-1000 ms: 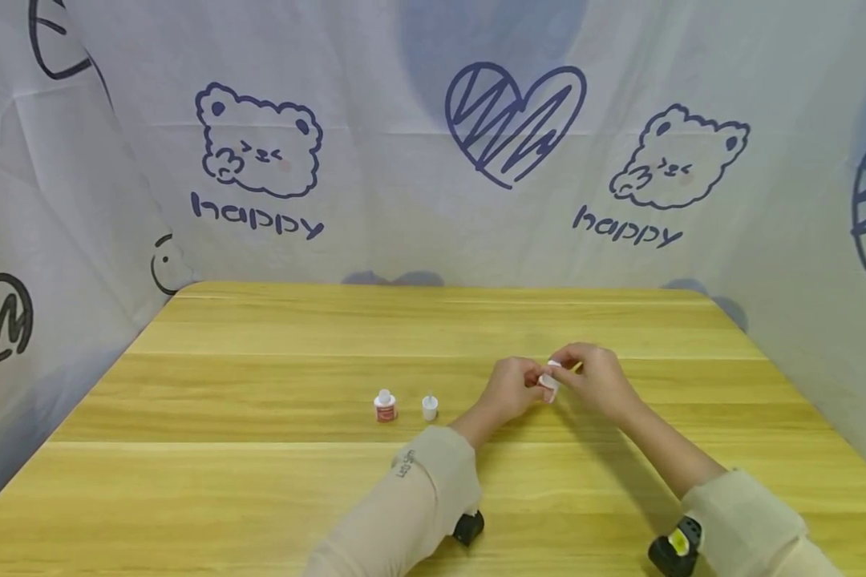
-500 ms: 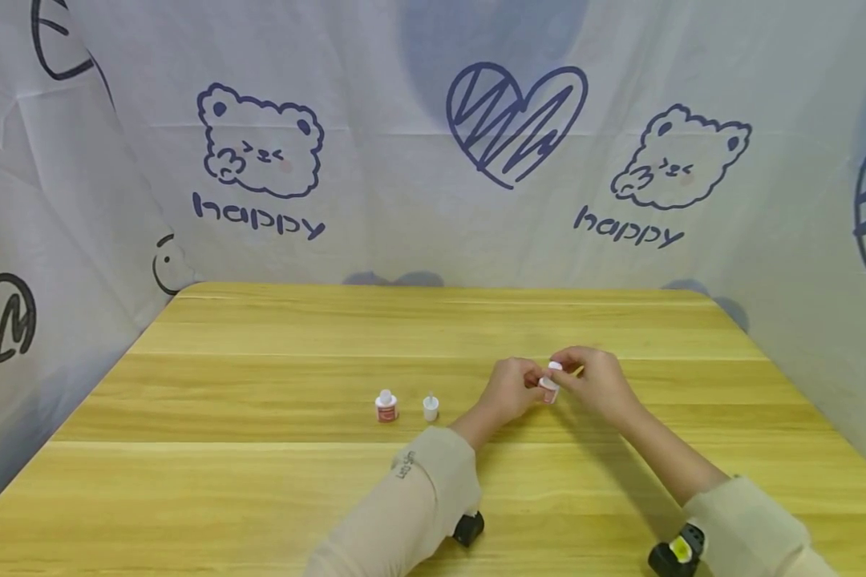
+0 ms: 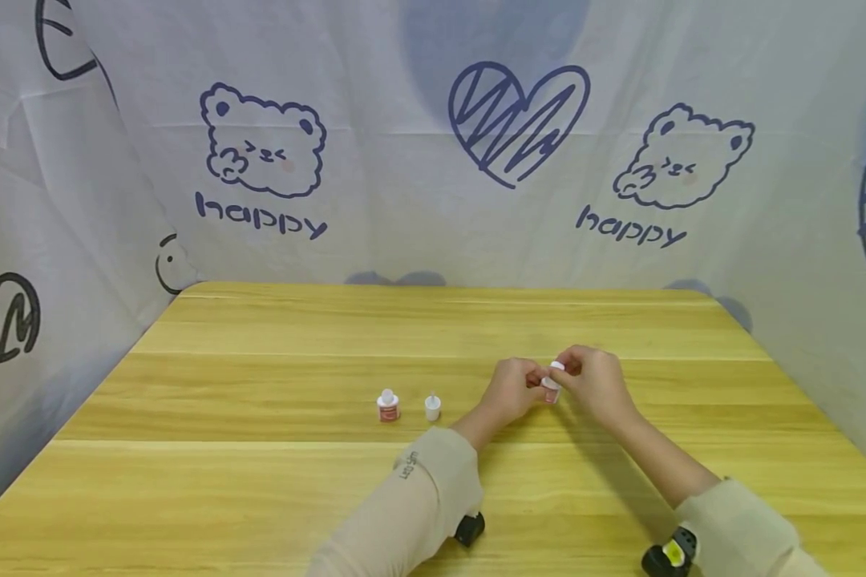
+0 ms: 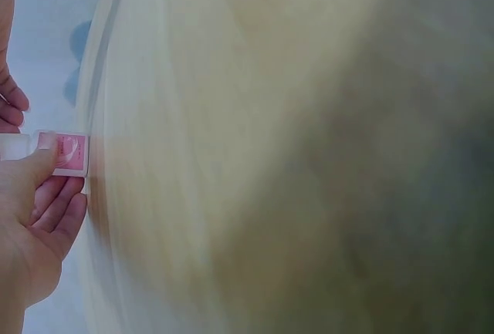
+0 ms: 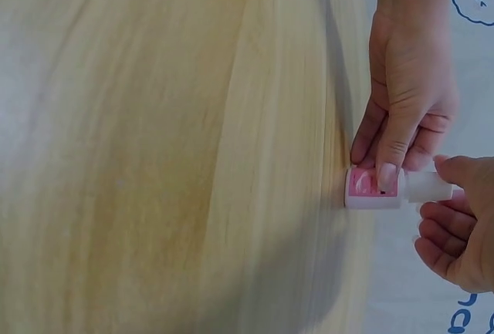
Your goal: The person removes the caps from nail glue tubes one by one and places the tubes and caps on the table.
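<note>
Small white bottle (image 5: 374, 201) with a pink label is held above the table in my left hand (image 3: 508, 393), thumb across the label in both wrist views. At its top, my right hand (image 3: 597, 385) pinches the white cap (image 5: 428, 187) between thumb and fingers. The cap sits against the bottle's neck; whether it is tight cannot be seen. On the table to the left stands a second small bottle (image 3: 388, 407) with a red-pink label and a bare white top. Beside it a loose white cap (image 3: 433, 409) rests with a thin stem pointing up.
The wood-grain table (image 3: 260, 497) spreads around both hands, its far edge meeting a white curtain (image 3: 390, 160) printed with bears and hearts. Dark wrist cameras (image 3: 469, 529) hang below the beige sleeves (image 3: 743, 529).
My right hand turns slightly at the cap, and its forearm and sleeve shift a little left. The left hand stays nearly still on the bottle; the table items have not moved.
</note>
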`<state>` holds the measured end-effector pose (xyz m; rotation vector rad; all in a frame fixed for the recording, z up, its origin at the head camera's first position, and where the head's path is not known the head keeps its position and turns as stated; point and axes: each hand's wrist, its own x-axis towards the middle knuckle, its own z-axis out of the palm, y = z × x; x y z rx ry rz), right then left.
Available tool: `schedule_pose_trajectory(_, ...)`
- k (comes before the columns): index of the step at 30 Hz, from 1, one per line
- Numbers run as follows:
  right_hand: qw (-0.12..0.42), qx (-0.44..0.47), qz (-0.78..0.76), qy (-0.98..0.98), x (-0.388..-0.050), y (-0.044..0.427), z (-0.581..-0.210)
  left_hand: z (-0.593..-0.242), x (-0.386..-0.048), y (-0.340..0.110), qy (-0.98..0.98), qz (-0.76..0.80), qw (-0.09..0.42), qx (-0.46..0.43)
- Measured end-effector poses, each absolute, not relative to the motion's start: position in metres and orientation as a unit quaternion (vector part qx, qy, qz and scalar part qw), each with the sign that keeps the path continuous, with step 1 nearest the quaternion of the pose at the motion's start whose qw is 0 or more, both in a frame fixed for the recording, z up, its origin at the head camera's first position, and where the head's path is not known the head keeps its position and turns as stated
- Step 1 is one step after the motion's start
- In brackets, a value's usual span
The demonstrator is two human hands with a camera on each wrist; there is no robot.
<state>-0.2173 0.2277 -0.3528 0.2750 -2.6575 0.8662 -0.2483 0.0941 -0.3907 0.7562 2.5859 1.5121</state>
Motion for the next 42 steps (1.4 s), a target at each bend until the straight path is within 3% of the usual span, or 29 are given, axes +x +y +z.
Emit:
schedule_pose_trajectory(12, 0.152, 0.095, 0.283, -0.942, -0.218, 0.229, -0.349, -0.392, -0.251, 0.095, 0.842, 0.482, 0.025, 0.239)
schedule_pose_trajectory(34, 0.074, 0.144, 0.330, -0.930, -0.221, 0.238, -0.344, -0.384, -0.250, 0.093, 0.857, 0.456, 0.032, 0.238)
schedule_pose_trajectory(42, 0.102, 0.103, 0.347, -0.926, -0.221, 0.241, -0.352, -0.385, -0.250, 0.094, 0.840, 0.491, 0.045, 0.227)
